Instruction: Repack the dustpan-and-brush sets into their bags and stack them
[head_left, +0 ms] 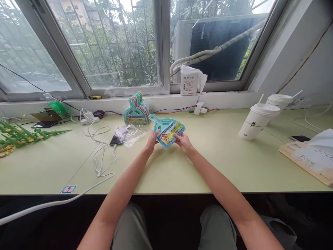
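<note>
Both the left hand (151, 141) and right hand (183, 142) grip the teal plastic mini dustpan with a printed label (166, 130), held above the pale green table (208, 166). It looks light, stiff and smooth; its side edges offer good holds.

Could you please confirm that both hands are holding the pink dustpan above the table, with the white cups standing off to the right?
One detail is wrong: the head view shows that the dustpan in the left hand and right hand is turquoise, not pink. The rest is right.
</note>
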Demonstrator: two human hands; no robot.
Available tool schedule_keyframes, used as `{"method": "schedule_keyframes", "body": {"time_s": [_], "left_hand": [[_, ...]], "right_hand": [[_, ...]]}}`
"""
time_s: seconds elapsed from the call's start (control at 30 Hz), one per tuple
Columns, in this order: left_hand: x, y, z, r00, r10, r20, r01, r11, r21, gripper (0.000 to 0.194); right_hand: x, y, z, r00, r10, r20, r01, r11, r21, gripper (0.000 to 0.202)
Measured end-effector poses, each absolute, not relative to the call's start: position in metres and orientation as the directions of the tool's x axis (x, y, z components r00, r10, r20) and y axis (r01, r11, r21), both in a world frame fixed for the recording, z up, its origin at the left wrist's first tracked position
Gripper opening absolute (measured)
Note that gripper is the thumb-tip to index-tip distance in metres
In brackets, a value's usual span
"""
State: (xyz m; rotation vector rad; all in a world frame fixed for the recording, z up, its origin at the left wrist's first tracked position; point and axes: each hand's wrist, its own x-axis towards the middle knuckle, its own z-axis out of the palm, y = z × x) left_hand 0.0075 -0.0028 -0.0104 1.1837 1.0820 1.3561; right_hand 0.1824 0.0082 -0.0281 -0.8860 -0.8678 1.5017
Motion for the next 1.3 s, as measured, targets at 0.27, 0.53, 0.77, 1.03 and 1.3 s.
{"method": "schedule_keyframes", "body": {"time_s": [0.27, 0.53, 0.77, 1.03, 1.3], "left_hand": [[-0.05, 0.011, -0.024, -0.344, 0.849, 0.4, 0.638, -0.101, 0.764, 0.049], [-0.023, 0.007, -0.033, -0.082, 0.936, 0.342, 0.788, -0.149, 0.597, 0.011], [-0.037, 0.008, -0.029, -0.218, 0.938, 0.27, 0.724, -0.03, 0.689, 0.024], [-0.038, 0.005, -0.021, -0.339, 0.869, 0.36, 0.569, -0.116, 0.814, 0.032], [-0.017, -0.002, -0.018, -0.111, 0.895, 0.432, 0.5, -0.325, 0.803, 0.031]], "right_hand": [[0.194, 0.009, -0.027, 0.041, 0.998, -0.05, -0.442, -0.027, -0.896, 0.015], [0.208, 0.01, -0.019, 0.053, 0.991, -0.125, -0.377, -0.096, -0.921, 0.011], [0.219, 0.013, -0.016, -0.013, 0.981, -0.195, -0.307, -0.19, -0.933, 0.014], [0.212, 0.009, -0.019, -0.208, 0.971, -0.119, -0.253, -0.17, -0.952, 0.018], [0.202, 0.013, -0.033, 0.013, 0.994, -0.109, -0.348, -0.097, -0.933, 0.017]]}}
